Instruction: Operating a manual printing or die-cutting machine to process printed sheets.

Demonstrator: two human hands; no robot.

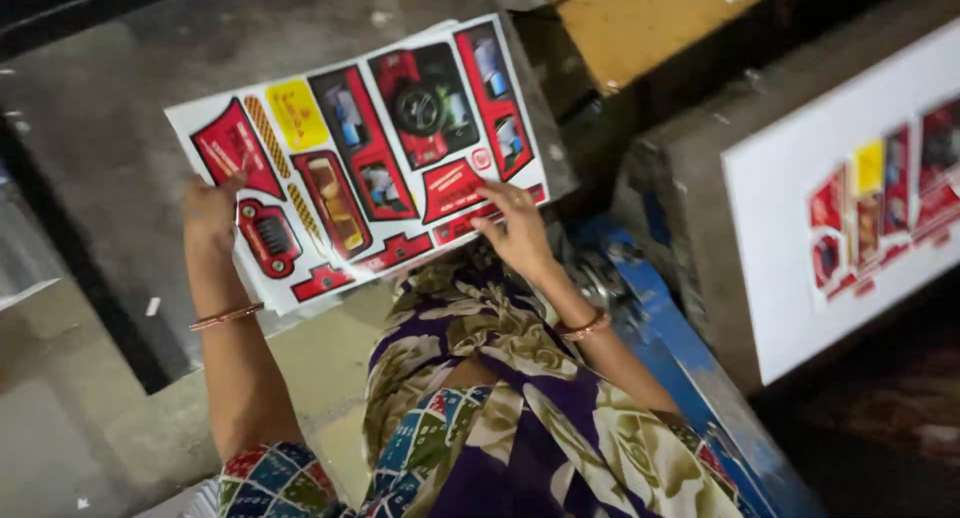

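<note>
Clothing: a purple wrap with cream flowers [540, 418] fills the bottom of the view, nearest the camera, with a patterned sleeve in teal and red [270, 478] at the lower left.
Left hand: the left hand [212, 216] holds the left edge of the sticker sheet [370, 148], thumb on the printed face, the other fingers hidden behind it; a thin bangle [226, 317] sits on the wrist.
Left grip: pressed together on the sheet's edge.
Right hand: the right hand [515, 228] lies on the sheet's lower right corner, fingers spread and flat on the print; I cannot tell whether a thumb is under the sheet. A bangle [585, 327] circles this wrist too.
Right grip: spread, resting on the sheet rather than clearly pinching it.
Sticker sheet: white, printed with red, yellow and black die-cut shapes, tilted, its right end higher, held up over the grey concrete floor [120, 108].
Second sheet: a white board with the same kind of red and yellow prints [850, 198] lies on a grey block at the right edge, well apart from both hands.
Blue frame: a blue painted edge [690, 378] runs beside the right forearm.
Brown board: a yellow-brown panel [640, 18] lies at the top, just beyond the held sheet.
</note>
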